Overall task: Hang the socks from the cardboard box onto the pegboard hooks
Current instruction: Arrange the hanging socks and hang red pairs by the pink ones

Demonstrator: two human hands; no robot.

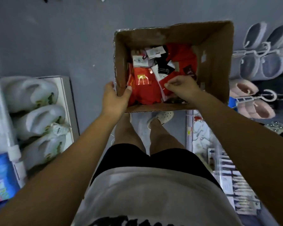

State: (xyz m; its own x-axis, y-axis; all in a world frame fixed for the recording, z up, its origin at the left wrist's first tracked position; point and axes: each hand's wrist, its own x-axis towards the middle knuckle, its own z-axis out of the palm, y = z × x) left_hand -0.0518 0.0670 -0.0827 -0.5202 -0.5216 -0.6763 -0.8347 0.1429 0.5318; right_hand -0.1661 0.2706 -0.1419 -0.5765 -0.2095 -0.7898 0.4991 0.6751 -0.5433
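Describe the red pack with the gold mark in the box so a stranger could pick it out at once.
Look into the open cardboard box. Against its near-left wall, beside the left hand gripping that wall, lies the red pack. It alone bears a shiny gold arch; the plainer red pack that the right hand pinches has none.
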